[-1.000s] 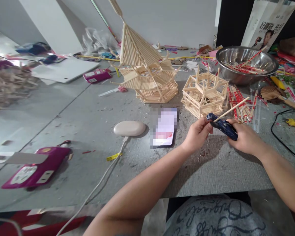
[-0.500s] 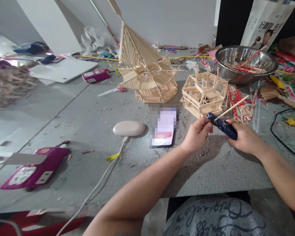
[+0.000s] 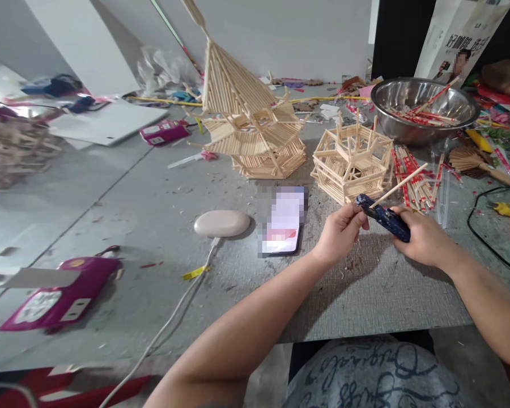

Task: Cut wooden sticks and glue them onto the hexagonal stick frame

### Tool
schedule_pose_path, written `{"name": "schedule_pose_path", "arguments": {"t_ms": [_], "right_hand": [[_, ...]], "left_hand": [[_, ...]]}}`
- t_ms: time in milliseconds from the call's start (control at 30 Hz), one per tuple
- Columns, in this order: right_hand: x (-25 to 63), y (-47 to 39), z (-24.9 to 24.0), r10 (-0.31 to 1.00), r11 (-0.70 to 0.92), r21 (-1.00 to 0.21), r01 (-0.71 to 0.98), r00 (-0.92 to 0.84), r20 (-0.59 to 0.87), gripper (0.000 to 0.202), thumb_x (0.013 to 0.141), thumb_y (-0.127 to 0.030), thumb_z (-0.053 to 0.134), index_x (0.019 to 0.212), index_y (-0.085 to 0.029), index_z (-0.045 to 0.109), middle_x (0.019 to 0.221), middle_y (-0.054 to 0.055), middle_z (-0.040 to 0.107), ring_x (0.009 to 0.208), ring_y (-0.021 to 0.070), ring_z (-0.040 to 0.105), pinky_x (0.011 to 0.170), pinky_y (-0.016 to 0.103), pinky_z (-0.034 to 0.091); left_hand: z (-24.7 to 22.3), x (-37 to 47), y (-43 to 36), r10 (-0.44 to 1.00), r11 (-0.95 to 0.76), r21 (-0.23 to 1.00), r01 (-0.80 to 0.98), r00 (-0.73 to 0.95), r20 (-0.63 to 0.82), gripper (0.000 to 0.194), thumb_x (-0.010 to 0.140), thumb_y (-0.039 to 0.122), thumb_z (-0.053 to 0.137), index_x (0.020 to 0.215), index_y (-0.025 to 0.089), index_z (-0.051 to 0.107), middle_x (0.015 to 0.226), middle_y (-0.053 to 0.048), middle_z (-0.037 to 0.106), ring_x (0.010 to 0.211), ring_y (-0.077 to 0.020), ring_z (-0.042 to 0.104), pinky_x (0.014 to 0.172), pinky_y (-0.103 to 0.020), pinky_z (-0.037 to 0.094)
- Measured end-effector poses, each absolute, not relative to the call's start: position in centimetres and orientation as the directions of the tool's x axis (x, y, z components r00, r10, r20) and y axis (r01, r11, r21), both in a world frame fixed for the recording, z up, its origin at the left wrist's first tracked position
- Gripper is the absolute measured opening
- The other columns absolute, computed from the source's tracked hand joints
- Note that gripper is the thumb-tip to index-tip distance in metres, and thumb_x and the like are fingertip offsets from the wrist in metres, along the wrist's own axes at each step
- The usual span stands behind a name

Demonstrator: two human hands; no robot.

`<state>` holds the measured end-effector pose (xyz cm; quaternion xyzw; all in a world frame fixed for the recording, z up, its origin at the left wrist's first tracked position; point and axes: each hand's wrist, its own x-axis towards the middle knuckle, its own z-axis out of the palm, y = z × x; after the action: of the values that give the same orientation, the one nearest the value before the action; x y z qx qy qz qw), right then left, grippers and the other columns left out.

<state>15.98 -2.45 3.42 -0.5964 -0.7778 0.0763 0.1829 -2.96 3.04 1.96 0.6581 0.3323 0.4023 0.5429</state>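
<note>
My right hand [image 3: 423, 235] is wrapped round a dark blue, scuffed hand tool [image 3: 389, 221] that looks like a cutter. A pale wooden stick [image 3: 402, 184] slants up to the right from the tool's head, its lower end at the jaws. My left hand [image 3: 340, 229] is pinched closed at that end of the stick, with its fingertips against the tool; the exact grip is partly hidden. Just beyond my hands stands a hexagonal stick frame [image 3: 352, 158] with short uprights. Left of it rises a tiered stick tower [image 3: 259, 130] with a pointed roof.
A phone [image 3: 283, 221] and a beige oval device [image 3: 221, 223] on a white cable lie to the left. Red-wrapped sticks [image 3: 412, 181] lie beside the frame, below a steel bowl [image 3: 425, 133]. Purple power strips [image 3: 68, 292] and a black cable [image 3: 471, 218] flank the work spot.
The view has shifted very slightly. Both hands, the tool and the stick keep practically the same position.
</note>
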Motion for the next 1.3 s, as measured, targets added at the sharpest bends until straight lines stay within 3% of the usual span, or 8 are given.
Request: {"name": "schedule_pose_path", "arguments": {"t_ms": [633,833,967,1067,1167,1300], "right_hand": [[15.7,-2.7,3.7,0.976,0.208,-0.305,0.929,-0.178,0.121,0.046,0.071,-0.023,0.051,0.116,-0.014,0.051,0.11,0.013,0.062,0.097,0.0279,0.06,0.079,0.04,0.048],[14.9,-2.8,4.2,0.987,0.153,-0.264,0.952,-0.137,0.08,0.04,0.07,-0.021,0.051,0.11,-0.015,0.053,0.1,0.012,0.065,0.089,0.0264,0.062,0.073,0.035,0.047],[14.7,-3.2,4.9,0.992,0.125,-0.32,0.939,-0.126,0.018,0.034,0.07,-0.019,0.051,0.103,-0.017,0.055,0.094,0.009,0.066,0.083,0.0223,0.062,0.067,0.029,0.044],[15.1,-3.9,5.5,0.985,0.081,-0.359,0.93,-0.13,-0.113,0.019,0.069,-0.019,0.05,0.087,-0.018,0.056,0.078,0.006,0.066,0.07,0.018,0.06,0.06,0.025,0.04],[15.4,-4.8,5.6,0.962,0.002,-0.399,0.917,-0.11,-0.249,0.006,0.068,-0.017,0.05,0.073,-0.018,0.053,0.068,0.004,0.064,0.063,0.0149,0.058,0.056,0.023,0.038],[15.6,-5.4,4.6,0.859,-0.256,-0.506,0.823,-0.046,-0.51,0.003,0.068,-0.016,0.047,0.068,-0.018,0.049,0.051,0.001,0.059,0.048,0.0124,0.056,0.049,0.02,0.039]], "left_hand": [[2.1,-3.0,2.8,0.88,-0.244,0.966,0.084,0.437,0.185,0.027,0.085,0.034,0.047,0.066,0.016,0.052,0.06,0.001,0.053,0.047,-0.0042,0.04,0.044,-0.017,0.033],[2.2,-2.9,2.9,0.884,-0.255,0.96,0.115,0.43,0.184,0.026,0.084,0.033,0.046,0.066,0.016,0.052,0.061,0.001,0.053,0.048,-0.0049,0.04,0.047,-0.018,0.033],[3.1,-2.7,2.4,0.89,-0.268,0.945,0.19,0.425,0.167,0.026,0.085,0.032,0.043,0.066,0.016,0.052,0.057,0.002,0.052,0.049,-0.0062,0.041,0.05,-0.019,0.034],[3.6,-2.4,1.8,0.877,-0.322,0.874,0.364,0.462,0.13,0.029,0.086,0.03,0.041,0.063,0.016,0.052,0.054,0.002,0.053,0.05,-0.008,0.045,0.053,-0.02,0.035],[3.4,-1.8,1.1,0.863,-0.372,0.725,0.579,0.503,0.04,0.027,0.086,0.031,0.041,0.071,0.017,0.059,0.056,-0.001,0.056,0.053,-0.012,0.051,0.053,-0.022,0.035],[2.8,-0.9,0.7,0.846,-0.43,0.48,0.764,0.527,-0.081,0.029,0.088,0.034,0.037,0.087,0.019,0.063,0.072,-0.007,0.066,0.067,-0.0201,0.062,0.057,-0.026,0.039]]}}
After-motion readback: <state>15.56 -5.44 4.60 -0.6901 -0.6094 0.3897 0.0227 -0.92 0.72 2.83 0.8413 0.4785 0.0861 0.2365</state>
